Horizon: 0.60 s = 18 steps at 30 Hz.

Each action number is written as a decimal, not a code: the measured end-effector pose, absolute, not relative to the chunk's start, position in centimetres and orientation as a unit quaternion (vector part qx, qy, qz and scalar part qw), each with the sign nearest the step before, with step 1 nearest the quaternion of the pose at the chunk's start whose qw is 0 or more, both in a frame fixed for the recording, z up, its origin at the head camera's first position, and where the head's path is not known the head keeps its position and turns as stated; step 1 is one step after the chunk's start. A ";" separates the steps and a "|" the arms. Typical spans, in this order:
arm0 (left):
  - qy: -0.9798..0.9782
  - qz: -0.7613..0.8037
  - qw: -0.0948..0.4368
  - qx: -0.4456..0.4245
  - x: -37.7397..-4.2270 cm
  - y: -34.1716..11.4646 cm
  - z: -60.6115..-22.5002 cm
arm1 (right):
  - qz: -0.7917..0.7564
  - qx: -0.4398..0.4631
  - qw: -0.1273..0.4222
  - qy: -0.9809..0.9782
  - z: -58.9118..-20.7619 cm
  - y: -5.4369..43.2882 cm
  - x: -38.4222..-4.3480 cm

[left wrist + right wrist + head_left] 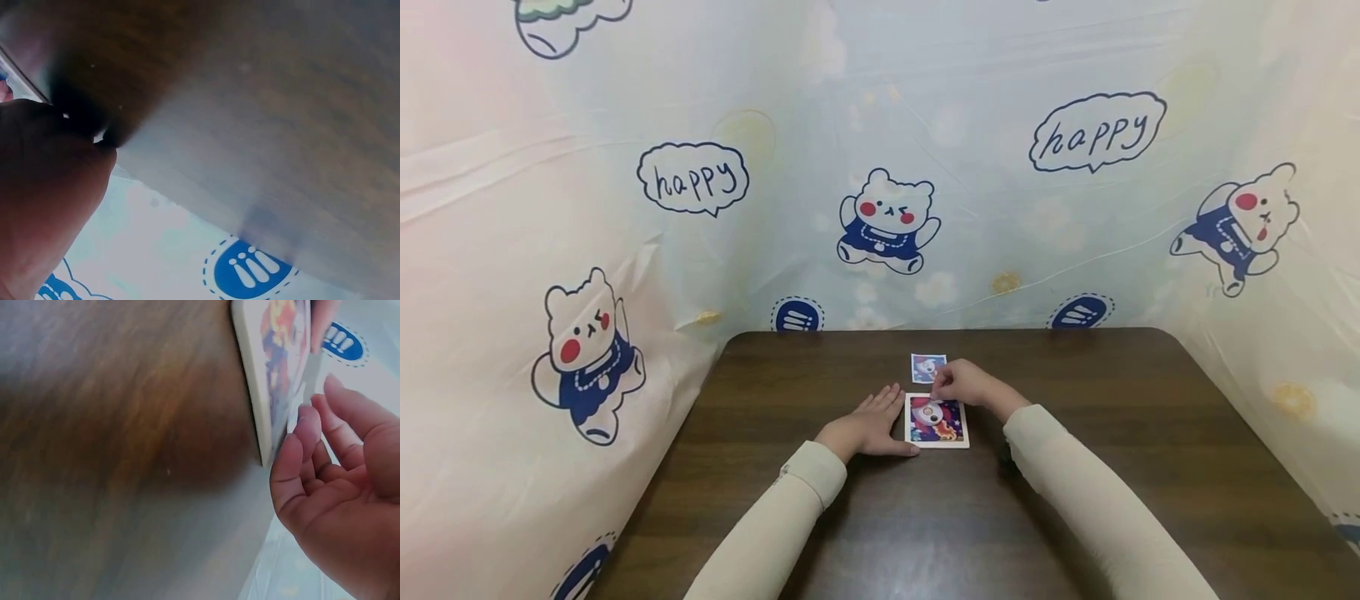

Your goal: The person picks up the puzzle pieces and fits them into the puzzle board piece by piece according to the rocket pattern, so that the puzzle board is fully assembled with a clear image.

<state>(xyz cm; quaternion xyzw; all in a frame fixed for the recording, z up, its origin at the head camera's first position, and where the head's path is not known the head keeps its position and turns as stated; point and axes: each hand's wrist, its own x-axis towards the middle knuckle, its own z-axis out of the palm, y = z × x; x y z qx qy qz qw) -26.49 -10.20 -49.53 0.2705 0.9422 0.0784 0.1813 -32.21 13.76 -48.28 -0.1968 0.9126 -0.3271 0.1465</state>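
Note:
A white-bordered picture board (966, 421) lies on the table, its dark picture showing a pale rounded figure and an orange flame. Along its left side rests my left hand (874, 425), fingers spread and flat, thumb near the lower left corner. Over the board's top right part is my right hand (964, 383), fingers bent, thumb and fingertips close together. A small pale piece (302, 397) shows at those fingertips in the right wrist view; its kind is unclear. The left wrist view shows only the dark side of my left hand (50, 187), with its fingertips hidden.
Just beyond the board lies a small picture card (927, 367), partly covered by my right hand. The brown wooden table (760, 375) has rounded far corners. A printed cloth (970, 208) with bears hangs behind it and on both sides.

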 end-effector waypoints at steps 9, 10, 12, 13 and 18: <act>0.943 0.128 0.170 0.254 -26.5 -12.4 -48.5 | -0.475 -0.142 0.169 0.852 -46.3 15.3 -30.7; 0.946 0.125 0.158 0.254 -26.4 -12.9 -48.4 | -0.485 -0.139 0.168 0.847 -46.1 15.5 -30.4; 0.951 0.117 0.131 0.253 -26.2 -14.0 -48.1 | -0.497 -0.138 0.158 0.842 -45.7 15.9 -29.8; 0.954 0.111 0.114 0.253 -26.0 -14.6 -47.9 | -0.496 -0.138 0.147 0.844 -45.5 16.2 -29.5; 0.969 0.093 0.036 0.226 -25.2 -18.0 -46.9 | -0.444 -0.148 0.067 0.881 -44.3 17.2 -27.4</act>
